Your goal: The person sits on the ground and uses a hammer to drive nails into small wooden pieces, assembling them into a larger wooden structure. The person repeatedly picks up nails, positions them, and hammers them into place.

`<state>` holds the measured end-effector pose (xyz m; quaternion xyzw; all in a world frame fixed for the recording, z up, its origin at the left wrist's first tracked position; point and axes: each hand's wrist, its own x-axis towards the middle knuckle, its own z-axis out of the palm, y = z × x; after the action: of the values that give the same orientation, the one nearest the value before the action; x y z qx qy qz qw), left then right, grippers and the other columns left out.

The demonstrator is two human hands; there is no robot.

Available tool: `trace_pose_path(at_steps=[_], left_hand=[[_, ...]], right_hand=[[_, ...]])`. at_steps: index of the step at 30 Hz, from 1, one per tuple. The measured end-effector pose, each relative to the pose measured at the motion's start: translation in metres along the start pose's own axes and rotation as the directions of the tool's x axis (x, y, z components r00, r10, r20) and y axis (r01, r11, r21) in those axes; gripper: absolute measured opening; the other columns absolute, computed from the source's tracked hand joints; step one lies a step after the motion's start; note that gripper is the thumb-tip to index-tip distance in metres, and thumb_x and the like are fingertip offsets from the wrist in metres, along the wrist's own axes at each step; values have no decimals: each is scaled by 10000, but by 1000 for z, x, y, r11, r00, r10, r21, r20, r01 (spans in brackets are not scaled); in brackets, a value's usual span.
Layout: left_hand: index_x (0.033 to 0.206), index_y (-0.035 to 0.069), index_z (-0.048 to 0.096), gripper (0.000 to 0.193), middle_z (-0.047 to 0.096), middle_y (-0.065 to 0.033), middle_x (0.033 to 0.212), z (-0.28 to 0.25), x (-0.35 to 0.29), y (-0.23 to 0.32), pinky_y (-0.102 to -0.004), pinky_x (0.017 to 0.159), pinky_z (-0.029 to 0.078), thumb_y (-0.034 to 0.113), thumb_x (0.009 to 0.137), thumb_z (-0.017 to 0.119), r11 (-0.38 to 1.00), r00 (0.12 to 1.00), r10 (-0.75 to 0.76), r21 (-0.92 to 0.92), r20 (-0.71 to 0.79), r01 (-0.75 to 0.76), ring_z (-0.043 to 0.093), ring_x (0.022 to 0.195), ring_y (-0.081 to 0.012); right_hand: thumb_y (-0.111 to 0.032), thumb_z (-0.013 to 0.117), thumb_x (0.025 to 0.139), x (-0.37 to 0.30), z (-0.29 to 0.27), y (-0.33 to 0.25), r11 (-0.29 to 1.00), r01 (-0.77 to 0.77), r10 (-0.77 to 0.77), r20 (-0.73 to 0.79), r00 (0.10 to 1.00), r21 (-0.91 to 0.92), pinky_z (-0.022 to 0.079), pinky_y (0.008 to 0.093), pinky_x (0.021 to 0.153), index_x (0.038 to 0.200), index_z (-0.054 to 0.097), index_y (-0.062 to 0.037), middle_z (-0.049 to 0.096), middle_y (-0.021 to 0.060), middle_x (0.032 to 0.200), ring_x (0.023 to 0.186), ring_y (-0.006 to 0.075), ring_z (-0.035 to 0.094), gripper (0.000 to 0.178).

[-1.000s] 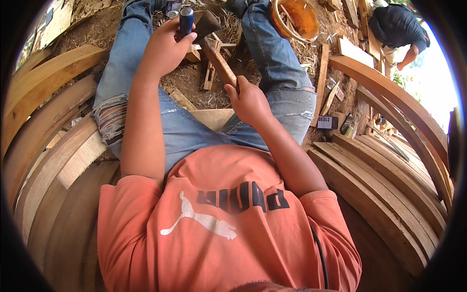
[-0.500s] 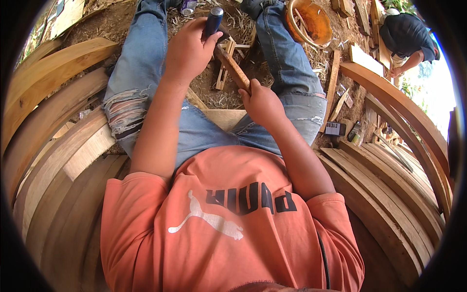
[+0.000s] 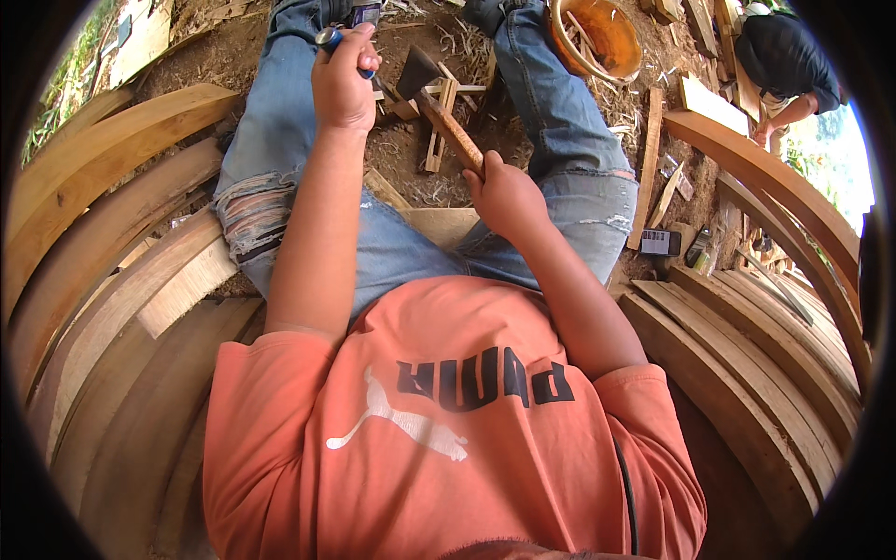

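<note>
Raised between my knees, my left hand (image 3: 343,82) is closed round a blue-handled tool (image 3: 329,41) with a metal-capped end. No blade of it can be made out. In my right hand (image 3: 507,194) is the lower end of a wooden handle (image 3: 455,133); its dark, flared metal head makes it look like a hatchet (image 3: 417,75). The hatchet slants up and left, its head to the right of my left hand and apart from the blue handle. Past the hatchet, a narrow slotted wooden piece (image 3: 442,126) sits low between my legs, partly covered by the handle.
Curved planks (image 3: 121,131) are stacked at my left, and more boards (image 3: 747,359) lie at my right. An orange bucket (image 3: 611,42) stands beyond my right foot. A phone (image 3: 660,243) lies by the right boards. Another person (image 3: 787,61) bends over at the far right. Shavings cover the ground.
My left hand has moved left and a little away, turning the blue handle from upright to slanting left. The hatchet head, partly hidden before, now shows fully; my right hand has barely moved.
</note>
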<state>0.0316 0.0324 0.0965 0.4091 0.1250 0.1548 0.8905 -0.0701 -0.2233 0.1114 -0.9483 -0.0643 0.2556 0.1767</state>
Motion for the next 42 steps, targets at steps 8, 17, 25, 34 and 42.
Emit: trace_pose_path(at_steps=[8, 17, 25, 34, 42], left_hand=[[846, 40, 697, 237, 637, -3, 697, 43, -42, -11, -327, 654, 481, 189, 1020, 759, 775, 976, 95, 600, 196, -196, 571, 676, -99], [826, 61, 680, 248, 590, 54, 715, 27, -21, -16, -290, 601, 390, 174, 1030, 764, 876, 992, 47, 472, 118, -98, 504, 657, -55], [862, 66, 643, 201, 606, 5, 747, 51, -38, -5, -306, 672, 441, 118, 1045, 708, 915, 978, 45, 384, 201, -122, 535, 706, -103], [859, 61, 590, 195, 580, -18, 762, 41, -28, 15, -311, 724, 453, 55, 1043, 653, 949, 977, 145, 256, 155, -181, 512, 721, -113], [873, 62, 583, 185, 578, -20, 762, 27, -37, -9, -313, 713, 452, 52, 1042, 657, 949, 992, 94, 294, 81, -114, 519, 715, -114]], right_hand=[[-399, 592, 1121, 7, 32, 36, 993, -79, 97, 227, 969, -86, 585, 597, 908, 1202, 634, 4, 782, 278, 1066, 1038, 488, 751, 413], [-382, 613, 1119, -5, -23, 20, 961, -153, 148, 37, 988, 230, 563, 609, 862, 1196, 614, 0, 770, 290, 1003, 980, 510, 735, 390], [-365, 635, 1112, -3, -11, 27, 984, -22, 22, 6, 1000, 176, 551, 634, 806, 1110, 586, -19, 745, 282, 914, 912, 517, 723, 349], [-376, 619, 1116, -9, -13, 29, 984, -34, 29, 32, 999, 176, 578, 617, 824, 1141, 589, -22, 771, 261, 962, 937, 485, 752, 356], [-383, 612, 1116, -7, -11, 32, 983, -19, 18, 8, 1000, 184, 575, 620, 820, 1139, 588, -25, 773, 254, 962, 931, 482, 752, 360]])
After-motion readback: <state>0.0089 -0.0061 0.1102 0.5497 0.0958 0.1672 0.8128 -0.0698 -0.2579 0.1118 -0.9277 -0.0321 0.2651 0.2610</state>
